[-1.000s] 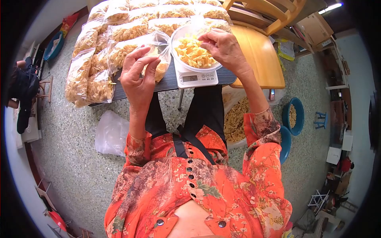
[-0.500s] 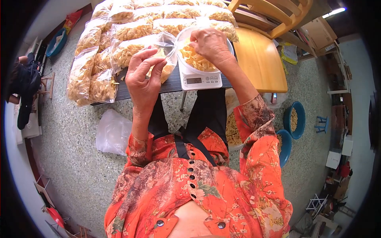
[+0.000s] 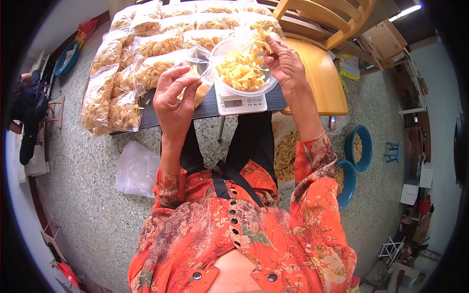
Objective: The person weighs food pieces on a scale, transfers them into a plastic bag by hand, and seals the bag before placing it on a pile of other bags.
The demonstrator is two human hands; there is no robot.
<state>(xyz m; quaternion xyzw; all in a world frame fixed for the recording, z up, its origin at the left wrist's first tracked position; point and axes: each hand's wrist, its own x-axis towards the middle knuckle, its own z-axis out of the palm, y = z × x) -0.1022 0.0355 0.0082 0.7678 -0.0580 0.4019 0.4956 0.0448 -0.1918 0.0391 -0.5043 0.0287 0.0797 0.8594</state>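
I see the right hand [image 3: 286,64] at upper centre, pinching yellow flakes [image 3: 260,41] over the right side of a white bowl [image 3: 267,88], which sits on a white scale [image 3: 242,104]. Left of it, the left hand [image 3: 175,97] is at a clear bag [image 3: 201,57]; I can't tell its grip. Filled bags [image 3: 159,44] crowd the upper left; blue basins [image 3: 350,183] stand right of centre.

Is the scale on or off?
On: the scale's display shows dark digits, though they are too small to read surely.
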